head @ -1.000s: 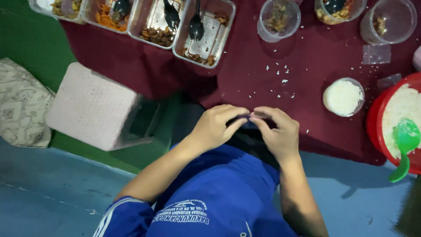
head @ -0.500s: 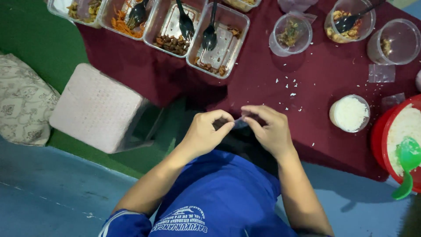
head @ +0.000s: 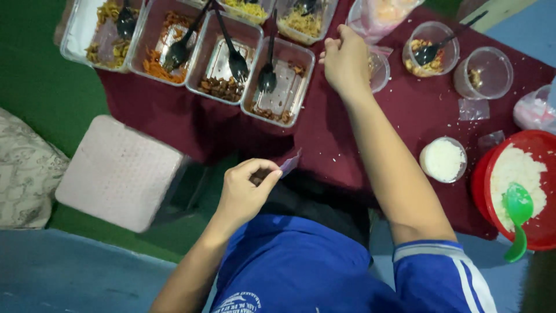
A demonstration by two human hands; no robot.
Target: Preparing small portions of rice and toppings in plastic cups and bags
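Four foil trays (head: 278, 81) sit in a row along the far edge of the maroon tablecloth (head: 324, 145), and most of them are down to scraps: shreds of orange in one, a few dark brown pieces in the next, crumbs in the nearest. Each has a black spoon (head: 267, 72) resting in it. So the serving looks well along, I'd say, with the side dishes nearly spent.

Over at the person's right, the red bowl of rice (head: 515, 191) is by contrast well filled, a green scoop (head: 517, 217) lying across it. Just beside it stands a small round tub of white grains (head: 442, 159), and further back two clear cups (head: 483, 72), one with a spoon and some mix in it, the other almost bare.

Now the hands. The right hand (head: 346, 61) is stretched out past the trays, fingers curled round a clear plastic bag (head: 379, 17) at the table's far edge; the grip looks closed on it. The left hand (head: 246, 188) stays low, close to the blue shirt, thumb and forefinger pinched shut on a small purplish slip (head: 289, 164), possibly a paper or wrapper, I can't tell which.

Scattered rice grains dot the cloth between trays and tub. A pink cushioned stool (head: 119, 171) crowds the left side, near the table's edge.
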